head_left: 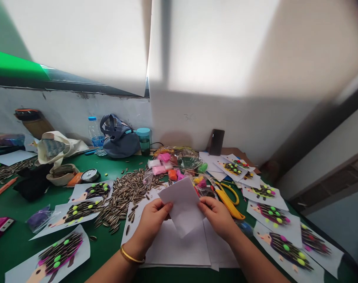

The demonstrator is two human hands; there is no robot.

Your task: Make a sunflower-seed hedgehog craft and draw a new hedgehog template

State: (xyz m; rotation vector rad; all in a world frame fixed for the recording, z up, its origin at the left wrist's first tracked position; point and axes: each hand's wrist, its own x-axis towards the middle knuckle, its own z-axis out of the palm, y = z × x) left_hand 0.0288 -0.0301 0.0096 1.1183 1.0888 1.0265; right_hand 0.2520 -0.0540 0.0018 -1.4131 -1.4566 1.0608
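Both hands met on a single white sheet of paper [183, 206] held up just above the stack of blank sheets [179, 247] on the green table [16, 243], its long axis running tilted from upper left to lower right. Left hand [151, 220] pinched the sheet's left edge with thumb and fingers closed on it, while right hand [216, 214] gripped the right edge likewise, neither nearer than the other.

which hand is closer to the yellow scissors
Right. The right hand holds the white paper just beside the yellow scissors; the left hand grips the paper's far side.
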